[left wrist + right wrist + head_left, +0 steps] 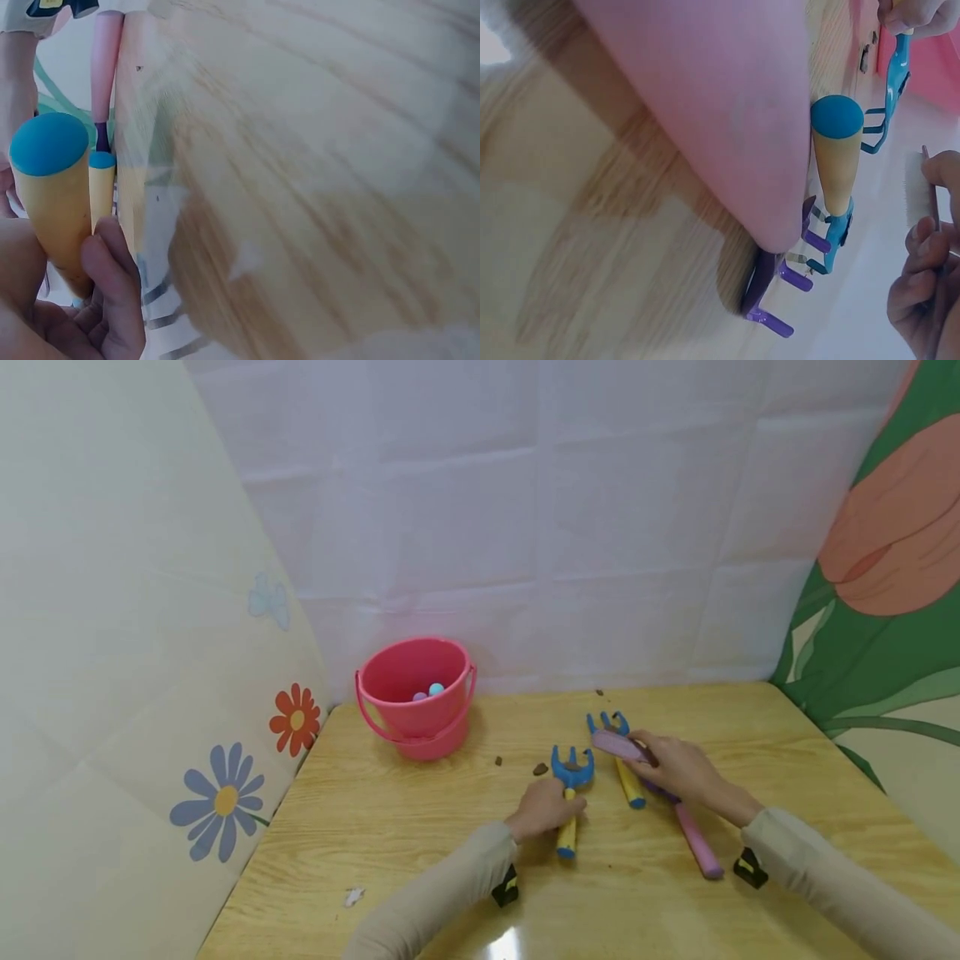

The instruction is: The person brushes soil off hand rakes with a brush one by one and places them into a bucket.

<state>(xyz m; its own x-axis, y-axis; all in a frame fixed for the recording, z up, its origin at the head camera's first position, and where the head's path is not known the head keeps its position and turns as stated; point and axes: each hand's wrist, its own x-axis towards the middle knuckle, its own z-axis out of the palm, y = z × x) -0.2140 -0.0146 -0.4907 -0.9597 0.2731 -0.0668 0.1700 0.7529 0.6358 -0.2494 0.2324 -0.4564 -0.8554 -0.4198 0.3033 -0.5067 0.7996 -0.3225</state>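
My left hand (543,810) grips the yellow handle of a small blue hand rake (567,843), tines pointing away from me; a brown bit lies at its tines. The left wrist view shows fingers curled round that rake handle (56,210). A flat brush (615,744) is held in my right hand (678,768), over a second blue rake (631,787) with a yellow handle. Pale bristles of the brush (917,191) show in the right wrist view. Beside that rake lies a purple rake with a pink handle (697,841); my right hand partly hides its head in the head view.
A pink bucket (431,722) with small balls inside stands at the back left of the wooden table (337,827). Small brown bits (541,769) lie near the rakes. A white scrap (354,897) lies at front left. Printed cloth walls surround the table's back and sides.
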